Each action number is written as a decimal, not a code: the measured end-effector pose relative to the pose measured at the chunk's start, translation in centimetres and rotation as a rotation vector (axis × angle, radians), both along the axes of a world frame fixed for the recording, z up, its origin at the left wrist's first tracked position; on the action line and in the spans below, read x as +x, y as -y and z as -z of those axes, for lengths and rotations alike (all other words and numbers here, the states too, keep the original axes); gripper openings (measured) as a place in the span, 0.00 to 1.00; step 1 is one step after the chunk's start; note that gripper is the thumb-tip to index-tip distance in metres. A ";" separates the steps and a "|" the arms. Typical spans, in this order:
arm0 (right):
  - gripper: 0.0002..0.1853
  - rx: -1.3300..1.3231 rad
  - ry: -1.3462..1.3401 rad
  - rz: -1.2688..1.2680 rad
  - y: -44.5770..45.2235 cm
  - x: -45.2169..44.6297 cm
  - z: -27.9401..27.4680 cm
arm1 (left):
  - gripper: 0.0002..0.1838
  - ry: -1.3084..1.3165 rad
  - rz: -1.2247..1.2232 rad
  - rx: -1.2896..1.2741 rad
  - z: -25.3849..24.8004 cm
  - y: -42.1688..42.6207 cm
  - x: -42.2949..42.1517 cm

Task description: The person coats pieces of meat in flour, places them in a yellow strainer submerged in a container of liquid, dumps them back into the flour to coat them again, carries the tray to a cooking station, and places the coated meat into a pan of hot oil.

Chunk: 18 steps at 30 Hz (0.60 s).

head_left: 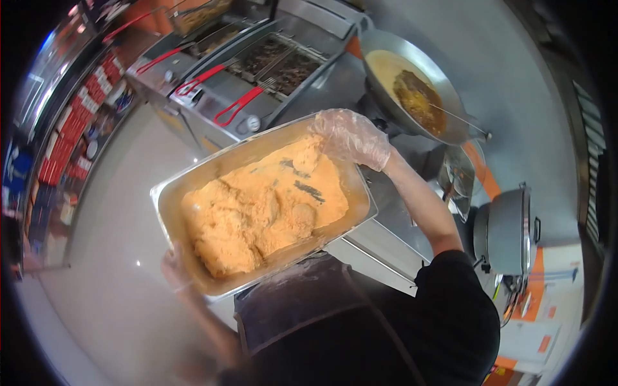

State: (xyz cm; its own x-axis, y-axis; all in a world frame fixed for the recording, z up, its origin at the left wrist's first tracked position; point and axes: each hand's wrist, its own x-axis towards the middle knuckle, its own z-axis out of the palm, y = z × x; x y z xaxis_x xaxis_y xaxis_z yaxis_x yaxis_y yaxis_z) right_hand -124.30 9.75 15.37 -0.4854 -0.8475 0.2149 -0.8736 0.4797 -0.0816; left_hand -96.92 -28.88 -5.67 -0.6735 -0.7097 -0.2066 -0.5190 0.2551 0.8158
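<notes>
A deep rectangular metal pan (168,206) is tilted in front of my apron. Inside it lie orange flour (331,193) and several lumpy, coated pieces that look like breaded chicken (225,231). My left hand (175,270) grips the pan's lower left side; its fingers are partly hidden by the rim and blurred. My right hand (351,136), in a clear plastic glove, is closed over the upper right corner. Another coated piece (308,154) lies right by its fingertips; I cannot tell whether they touch it.
Ahead are deep fryers (277,55) with red-handled baskets (238,106). A large wok (380,45) of oil holds browned food and a wire skimmer (473,128). To the right stands a grey lidded pot (505,231). A glass lid (460,174) sits near the wok. Shelves (84,122) of red boxes line the left.
</notes>
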 end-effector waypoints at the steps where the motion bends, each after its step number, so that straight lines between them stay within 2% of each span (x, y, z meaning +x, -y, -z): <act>1: 0.14 -0.131 -0.042 -0.043 -1.1 0.4 -0.4 | 0.22 0.010 0.008 -0.001 0.3 0.2 0.0; 4: 0.11 -0.094 -0.001 0.067 -2.7 0.5 -4.6 | 0.22 0.016 0.015 -0.028 0.8 0.6 0.2; 5: 0.13 -0.012 0.011 0.197 -3.1 0.6 -7.1 | 0.21 -0.009 0.020 -0.093 1.1 0.6 0.2; 7: 0.11 -0.056 -0.055 0.392 -4.1 0.9 -11.7 | 0.22 -0.007 -0.043 -0.066 1.8 0.4 0.3; 8: 0.11 -0.183 0.093 0.556 -4.7 1.0 -13.5 | 0.22 -0.009 -0.077 -0.056 2.2 0.4 0.4; 9: 0.12 -0.205 -0.035 0.560 -6.1 -0.5 -13.9 | 0.22 0.015 -0.089 -0.090 2.5 0.5 0.3; 11: 0.14 -0.073 -0.060 0.658 -8.5 -3.4 -15.8 | 0.23 0.060 -0.122 -0.168 2.3 0.2 0.4; 14: 0.15 0.110 0.015 0.900 -9.6 -7.0 -16.7 | 0.24 0.001 -0.085 -0.017 -0.2 -0.8 0.0; 15: 0.14 0.141 -0.016 0.877 -10.6 -8.7 -16.1 | 0.22 0.077 -0.057 -0.180 5.6 2.1 1.0; 17: 0.13 0.210 -0.068 0.830 -13.5 -12.8 -12.4 | 0.21 -0.073 -0.083 0.079 1.8 0.5 0.3; 18: 0.13 0.334 -0.086 0.835 -14.5 -14.5 -11.0 | 0.20 -0.146 -0.096 0.213 0.5 -0.3 0.0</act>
State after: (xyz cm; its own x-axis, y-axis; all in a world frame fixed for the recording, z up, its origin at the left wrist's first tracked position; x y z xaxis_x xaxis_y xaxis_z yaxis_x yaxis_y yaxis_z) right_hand -138.81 24.21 26.34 -0.9642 -0.2515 0.0844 -0.2274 0.9475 0.2248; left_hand -96.90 -28.62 -6.18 -0.6387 -0.7229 -0.2635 -0.4055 0.0252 0.9138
